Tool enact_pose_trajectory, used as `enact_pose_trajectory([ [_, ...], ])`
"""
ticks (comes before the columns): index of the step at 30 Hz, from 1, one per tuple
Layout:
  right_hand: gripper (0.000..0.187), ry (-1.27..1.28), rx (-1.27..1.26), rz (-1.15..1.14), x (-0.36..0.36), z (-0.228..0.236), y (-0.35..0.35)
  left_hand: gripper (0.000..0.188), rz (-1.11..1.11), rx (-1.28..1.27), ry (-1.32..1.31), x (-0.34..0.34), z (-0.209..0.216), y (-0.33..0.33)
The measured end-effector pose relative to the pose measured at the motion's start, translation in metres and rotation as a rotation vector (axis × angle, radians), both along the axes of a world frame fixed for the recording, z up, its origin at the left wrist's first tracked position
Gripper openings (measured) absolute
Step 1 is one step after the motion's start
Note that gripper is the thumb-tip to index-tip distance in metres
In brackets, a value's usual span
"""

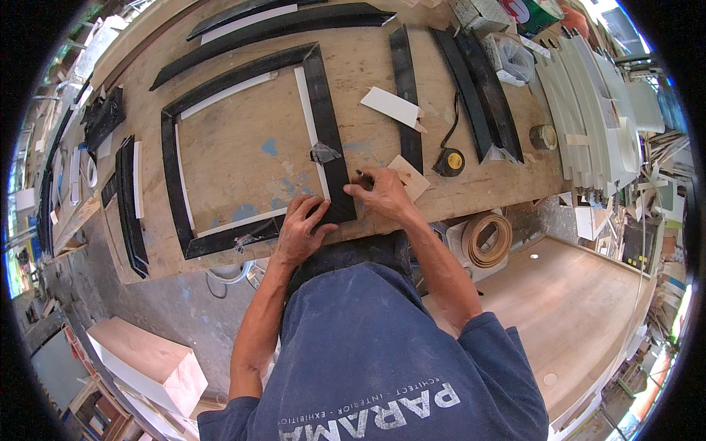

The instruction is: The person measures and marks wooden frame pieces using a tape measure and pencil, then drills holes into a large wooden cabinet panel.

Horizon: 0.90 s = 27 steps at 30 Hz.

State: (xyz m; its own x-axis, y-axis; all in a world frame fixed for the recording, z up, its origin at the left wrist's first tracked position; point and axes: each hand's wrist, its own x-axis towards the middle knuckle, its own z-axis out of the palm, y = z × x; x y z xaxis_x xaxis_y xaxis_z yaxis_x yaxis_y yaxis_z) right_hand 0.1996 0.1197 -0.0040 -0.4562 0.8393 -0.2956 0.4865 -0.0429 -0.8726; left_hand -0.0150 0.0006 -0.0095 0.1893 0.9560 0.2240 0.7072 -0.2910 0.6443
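Note:
A rectangular frame of black mitred strips (171, 158) with white inner edges lies flat on the wooden worktable (228, 154). My left hand (298, 229) rests on its near right corner, fingers spread and pressing down. Just to the right, my right hand (384, 192) is closed in a pinch beside the frame's right side, around something small and dark that is mostly hidden by the fingers. Crumpled clear film (324, 153) clings to the right side of the frame. Another scrap of film (254, 237) sticks to the near side, left of my left hand.
A tape measure (448, 162), a white board piece (391, 107) and a pale wood offcut (409, 178) lie to the right. Loose black strips (276, 38) lie behind and at both sides. A tape roll (543, 137) sits near stacked white panels (585, 110). Coiled edging (486, 241) lies below the table.

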Motion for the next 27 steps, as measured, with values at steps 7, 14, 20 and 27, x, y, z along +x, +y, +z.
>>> enact_pose_trajectory([
  [7,0.038,-0.021,0.110,-0.038,-0.017,-0.014,0.004,0.054,-0.026,0.014,-0.027,-0.002,-0.001,0.002],
  [14,0.040,-0.002,0.159,0.019,-0.016,-0.016,0.005,0.053,-0.062,0.022,-0.035,-0.005,-0.004,0.004],
  [20,0.038,-0.014,0.188,0.071,-0.012,-0.014,0.008,0.054,-0.071,0.046,-0.052,-0.006,-0.003,0.006],
  [27,0.038,-0.036,0.177,0.078,-0.012,-0.015,0.008,0.049,-0.035,0.029,-0.054,-0.004,0.001,0.005],
])
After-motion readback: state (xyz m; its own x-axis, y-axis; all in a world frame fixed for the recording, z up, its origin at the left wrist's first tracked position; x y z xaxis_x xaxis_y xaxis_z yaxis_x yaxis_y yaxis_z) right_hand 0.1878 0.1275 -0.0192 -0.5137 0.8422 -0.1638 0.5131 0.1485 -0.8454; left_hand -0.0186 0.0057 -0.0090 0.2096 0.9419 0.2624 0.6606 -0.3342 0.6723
